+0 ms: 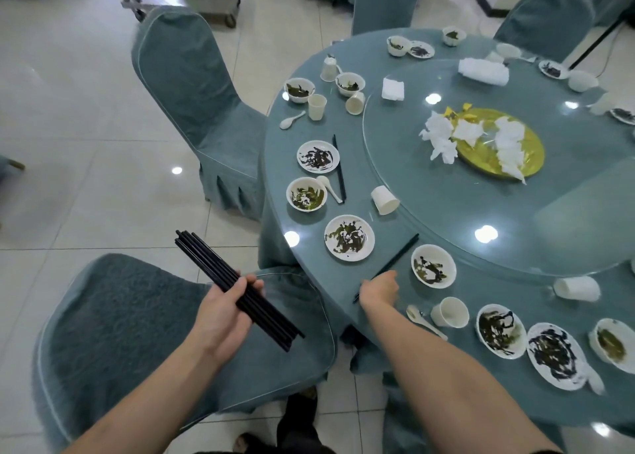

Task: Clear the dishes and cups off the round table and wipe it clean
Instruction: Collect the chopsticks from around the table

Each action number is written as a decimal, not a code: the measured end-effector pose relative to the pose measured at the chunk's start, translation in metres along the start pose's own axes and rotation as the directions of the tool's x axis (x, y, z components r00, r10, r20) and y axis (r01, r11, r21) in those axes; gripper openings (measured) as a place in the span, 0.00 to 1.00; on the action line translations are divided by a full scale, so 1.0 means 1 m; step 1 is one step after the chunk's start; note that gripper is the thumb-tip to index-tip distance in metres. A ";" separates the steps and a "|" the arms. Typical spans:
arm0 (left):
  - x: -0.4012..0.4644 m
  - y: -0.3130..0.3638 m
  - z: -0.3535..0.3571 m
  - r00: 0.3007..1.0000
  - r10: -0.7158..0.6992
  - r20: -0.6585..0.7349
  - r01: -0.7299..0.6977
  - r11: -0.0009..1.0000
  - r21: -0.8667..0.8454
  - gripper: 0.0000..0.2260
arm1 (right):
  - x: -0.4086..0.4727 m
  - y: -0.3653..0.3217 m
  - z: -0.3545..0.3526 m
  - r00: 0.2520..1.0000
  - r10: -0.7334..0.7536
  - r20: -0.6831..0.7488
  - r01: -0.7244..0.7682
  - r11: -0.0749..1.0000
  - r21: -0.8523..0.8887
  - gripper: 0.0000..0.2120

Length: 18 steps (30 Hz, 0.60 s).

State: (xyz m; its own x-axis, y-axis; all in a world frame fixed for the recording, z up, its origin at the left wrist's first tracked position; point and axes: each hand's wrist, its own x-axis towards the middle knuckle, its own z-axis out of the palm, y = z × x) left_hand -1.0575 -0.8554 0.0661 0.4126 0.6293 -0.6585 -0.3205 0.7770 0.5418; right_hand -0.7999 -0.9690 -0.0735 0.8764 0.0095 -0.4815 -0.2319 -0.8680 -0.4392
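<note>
So the right hand (379, 290) has its fingers curled onto a pair of chopsticks (398, 258) at the table (309, 299) edge, while the left hand (225, 311) grips a bundle (237, 290) of them out over a chair (144, 316). My guess: a loose pinch could drop the pair off the edge, or the bundle could fan out. A dirty plate (349, 237) and bowl (433, 266) sit either side, easy to knock. Cups (385, 200), spoons (425, 321) and napkins (443, 137) still litter it.

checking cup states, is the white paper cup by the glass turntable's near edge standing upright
No, the white paper cup lies tipped on its side against the glass turntable.
</note>
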 end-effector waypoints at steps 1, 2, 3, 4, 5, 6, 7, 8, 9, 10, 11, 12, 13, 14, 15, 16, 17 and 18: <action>0.001 0.000 -0.002 1.000 -0.004 -0.003 0.004 1.000 -0.007 0.06 | -0.001 -0.001 0.002 1.000 0.022 -0.010 -0.022 1.000 0.009 0.15; 0.001 -0.001 -0.004 1.000 -0.011 -0.001 0.011 1.000 -0.011 0.06 | -0.003 -0.001 0.003 0.998 0.052 -0.017 -0.052 0.998 0.020 0.14; 0.002 0.000 -0.007 1.000 -0.018 0.002 0.019 1.000 -0.013 0.06 | -0.005 -0.001 0.004 0.996 0.083 -0.021 -0.082 0.996 0.031 0.14; 0.002 0.001 -0.009 1.000 -0.025 0.010 0.025 1.000 -0.016 0.06 | -0.006 -0.002 0.004 0.994 0.110 -0.021 -0.110 0.993 0.035 0.14; 0.002 0.003 -0.012 0.999 -0.027 0.017 0.028 0.999 -0.017 0.06 | -0.007 -0.002 0.004 0.991 0.134 -0.015 -0.133 0.990 0.038 0.13; 0.002 0.007 -0.014 0.999 -0.030 0.025 0.030 0.999 -0.017 0.06 | -0.008 -0.002 0.005 0.988 0.157 -0.009 -0.156 0.987 0.039 0.12; 0.001 0.011 -0.016 0.999 -0.033 0.031 0.034 0.999 -0.017 0.06 | -0.011 -0.001 0.005 0.985 0.174 -0.006 -0.174 0.984 0.039 0.12; 0.001 0.016 -0.017 0.999 -0.038 0.037 0.038 0.999 -0.016 0.06 | -0.014 -0.001 0.006 0.983 0.185 -0.006 -0.185 0.982 0.040 0.11; 0.003 0.021 -0.020 0.998 -0.041 0.041 0.041 0.999 -0.009 0.06 | -0.016 0.000 0.007 0.981 0.193 -0.011 -0.193 0.980 0.042 0.10; 0.005 0.027 -0.023 0.998 -0.044 0.045 0.044 0.999 0.003 0.06 | -0.020 0.000 0.008 0.980 0.200 -0.024 -0.198 0.979 0.050 0.10; 0.007 0.033 -0.028 0.997 -0.051 0.049 0.051 0.999 0.017 0.06 | -0.024 0.000 0.010 0.977 0.209 -0.035 -0.207 0.977 0.057 0.09; 0.009 0.040 -0.033 0.996 -0.059 0.059 0.057 0.998 0.031 0.06 | -0.030 0.000 0.011 0.975 0.219 -0.040 -0.216 0.974 0.064 0.09; 0.011 0.048 -0.038 0.995 -0.067 0.076 0.063 0.997 0.050 0.06 | -0.035 -0.002 0.013 0.973 0.226 -0.043 -0.224 0.973 0.058 0.09; 0.012 0.057 -0.044 0.992 -0.080 0.095 0.073 0.995 0.071 0.06 | -0.042 -0.003 0.013 0.970 0.239 -0.041 -0.236 0.970 0.056 0.09; 0.012 0.065 -0.052 0.989 -0.099 0.108 0.089 0.992 0.095 0.06 | -0.049 -0.003 0.015 0.969 0.242 -0.042 -0.239 0.969 0.056 0.10; 0.012 0.073 -0.061 0.985 -0.121 0.123 0.107 0.987 0.117 0.06 | -0.058 -0.004 0.017 0.971 0.236 -0.039 -0.233 0.970 0.061 0.11; 0.013 0.081 -0.070 0.979 -0.143 0.144 0.124 0.983 0.136 0.06 | -0.066 -0.005 0.021 0.972 0.232 -0.042 -0.228 0.971 0.072 0.13; 0.015 0.086 -0.079 0.972 -0.166 0.164 0.142 0.978 0.150 0.06 | -0.075 -0.006 0.024 0.971 0.234 -0.048 -0.228 0.968 0.100 0.14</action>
State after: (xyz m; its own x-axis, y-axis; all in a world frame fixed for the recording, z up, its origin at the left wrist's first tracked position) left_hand -1.1469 -0.7779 0.0618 0.5946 0.4808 -0.6444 -0.1273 0.8477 0.5150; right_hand -0.8742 -0.9524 -0.0530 0.8169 -0.2175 -0.5342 -0.4671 -0.7929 -0.3914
